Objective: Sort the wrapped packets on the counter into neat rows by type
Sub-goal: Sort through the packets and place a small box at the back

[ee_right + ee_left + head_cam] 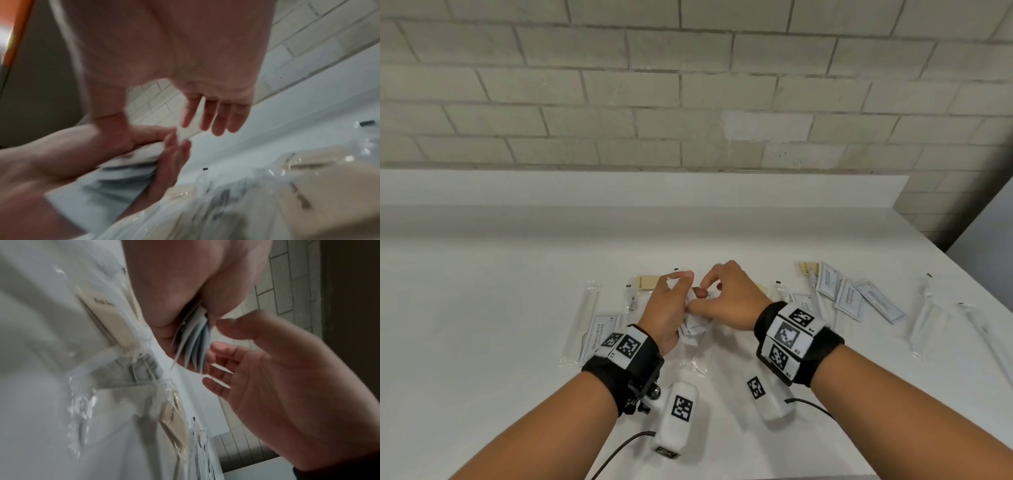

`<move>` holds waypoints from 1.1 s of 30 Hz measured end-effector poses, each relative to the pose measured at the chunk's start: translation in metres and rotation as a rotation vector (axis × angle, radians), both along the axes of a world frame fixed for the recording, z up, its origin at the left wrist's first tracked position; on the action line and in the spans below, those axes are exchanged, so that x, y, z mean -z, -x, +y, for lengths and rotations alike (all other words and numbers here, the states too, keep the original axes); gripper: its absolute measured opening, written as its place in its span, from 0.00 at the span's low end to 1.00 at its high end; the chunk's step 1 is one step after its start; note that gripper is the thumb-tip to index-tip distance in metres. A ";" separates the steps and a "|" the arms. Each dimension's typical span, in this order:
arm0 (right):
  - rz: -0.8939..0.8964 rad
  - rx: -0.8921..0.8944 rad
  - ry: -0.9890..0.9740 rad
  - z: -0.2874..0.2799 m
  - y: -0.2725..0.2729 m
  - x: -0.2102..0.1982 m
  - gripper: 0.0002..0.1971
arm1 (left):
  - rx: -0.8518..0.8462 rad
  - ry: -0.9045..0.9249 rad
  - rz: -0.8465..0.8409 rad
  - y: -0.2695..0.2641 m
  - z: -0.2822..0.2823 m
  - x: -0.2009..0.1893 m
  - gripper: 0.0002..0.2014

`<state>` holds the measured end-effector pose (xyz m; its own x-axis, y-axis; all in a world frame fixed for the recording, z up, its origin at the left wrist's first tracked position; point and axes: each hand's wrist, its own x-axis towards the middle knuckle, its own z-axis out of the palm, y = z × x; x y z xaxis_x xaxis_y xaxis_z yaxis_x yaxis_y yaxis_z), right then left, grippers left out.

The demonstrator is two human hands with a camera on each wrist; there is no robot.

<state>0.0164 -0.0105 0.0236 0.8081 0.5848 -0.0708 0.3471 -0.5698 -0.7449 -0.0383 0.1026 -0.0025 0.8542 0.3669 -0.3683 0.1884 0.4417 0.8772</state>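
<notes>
Nearest the head camera, both wrists carry black bands above the white tabletop (482,274). The left hand (667,308) holds its grip clamped on a fanned stack of sachets (693,325), raised over the tabletop's middle. The right hand (726,294) pinches the top sachet of that stack. Loose sachets (849,298) lie right; a shampoo sachet (601,334) lies left.

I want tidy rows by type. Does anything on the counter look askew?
Yes. Right of the hands, the flat printed sachets lie fanned at mixed angles, overlapping, among clear-wrapped packets. The left hand holds a splayed bunch of sachets.
</notes>
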 end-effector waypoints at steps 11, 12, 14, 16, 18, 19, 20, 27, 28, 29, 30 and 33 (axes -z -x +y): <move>-0.053 -0.413 -0.055 0.019 0.001 -0.004 0.67 | 0.197 -0.022 0.000 0.005 0.011 -0.010 0.17; -0.057 -0.408 -0.065 0.017 0.000 -0.005 0.66 | 0.219 -0.035 -0.002 0.006 0.010 -0.010 0.19; -0.056 -0.418 -0.068 0.019 -0.002 -0.007 0.64 | 0.237 -0.041 0.001 0.006 0.012 -0.010 0.23; -0.052 -0.428 -0.048 0.022 -0.002 -0.009 0.62 | 0.250 -0.049 0.007 0.005 0.016 -0.008 0.26; -0.019 -0.446 0.000 0.023 -0.002 -0.011 0.60 | 0.256 -0.050 0.022 0.003 0.023 -0.007 0.30; 0.013 -0.449 0.023 0.024 -0.005 -0.013 0.57 | 0.262 -0.046 0.026 0.003 0.027 -0.006 0.33; 0.051 -0.446 0.027 0.024 -0.009 -0.015 0.51 | 0.277 -0.045 0.032 0.004 0.030 -0.006 0.34; 0.310 -0.416 -0.033 0.031 -0.054 -0.034 0.12 | 0.400 0.001 0.066 -0.003 0.054 -0.023 0.34; 0.319 -0.401 -0.036 0.035 -0.059 -0.034 0.13 | 0.407 0.017 0.061 -0.007 0.059 -0.026 0.31; 0.338 -0.381 -0.050 0.041 -0.066 -0.033 0.12 | 0.413 0.017 0.052 -0.012 0.065 -0.030 0.25; 0.362 -0.357 -0.070 0.047 -0.072 -0.033 0.12 | 0.425 0.003 0.043 -0.019 0.071 -0.034 0.19; 0.416 -0.263 -0.139 0.068 -0.097 -0.030 0.09 | 0.432 -0.083 0.072 -0.043 0.091 -0.046 0.16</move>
